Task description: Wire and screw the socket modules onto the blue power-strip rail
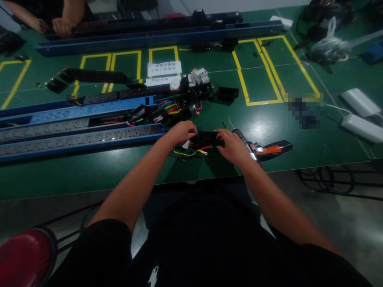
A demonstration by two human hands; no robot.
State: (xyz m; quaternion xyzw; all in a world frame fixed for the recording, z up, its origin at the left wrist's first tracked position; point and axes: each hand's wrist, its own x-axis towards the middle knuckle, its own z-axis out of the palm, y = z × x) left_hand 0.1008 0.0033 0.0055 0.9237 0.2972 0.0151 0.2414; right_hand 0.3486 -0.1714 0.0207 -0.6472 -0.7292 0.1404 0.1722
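Note:
A black box-shaped housing (206, 139) is between my hands near the table's front edge. My left hand (181, 132) has its fingers curled onto the housing's left end. My right hand (235, 146) grips the right end, thumb and fingers bent around it. Just in front of the housing, a yellow-green wire (190, 153) and a red wire (205, 148) end in ring terminals. Small dark pieces, perhaps screws (182, 159), lie below them. An orange and black power screwdriver (272, 149) rests beside my right hand, its bit pointing away.
Power strips in blue channels (128, 131) stretch left, with loose wiring and black housings (227, 94) behind. Long blue rails (161, 42) lie at the back, near another person's hands (63, 27). White adapters (360, 101) sit right. A red stool (25, 259) stands lower left.

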